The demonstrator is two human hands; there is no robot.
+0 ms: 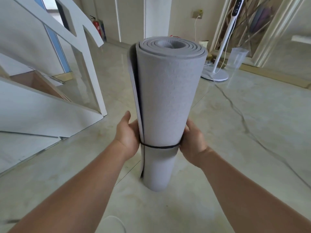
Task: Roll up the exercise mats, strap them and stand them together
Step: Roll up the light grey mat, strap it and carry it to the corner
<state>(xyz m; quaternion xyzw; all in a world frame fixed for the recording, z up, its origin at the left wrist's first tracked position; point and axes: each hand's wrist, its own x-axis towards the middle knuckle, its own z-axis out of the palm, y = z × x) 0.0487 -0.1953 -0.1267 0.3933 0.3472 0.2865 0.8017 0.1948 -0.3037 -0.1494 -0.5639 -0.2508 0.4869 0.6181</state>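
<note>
Mat (168, 98), grey and rolled, stood upright on the pale tiled floor (218, 157) straight ahead. A thin black strap (159, 146) ran round its lower part, and its outer flap gaped near the top. The left hand (127, 137) clasped the roll's left side at the strap, thumb up, fingers hidden behind it. The right hand (193, 142) gripped the right side, fingers curled against the roll. A white staircase panel (50, 105) rose close on the left. Beyond the roll to the right stood a white fan (216, 76) with a clear container (238, 58) beside it, and a cable (242, 118) trailed across the floor.
</note>
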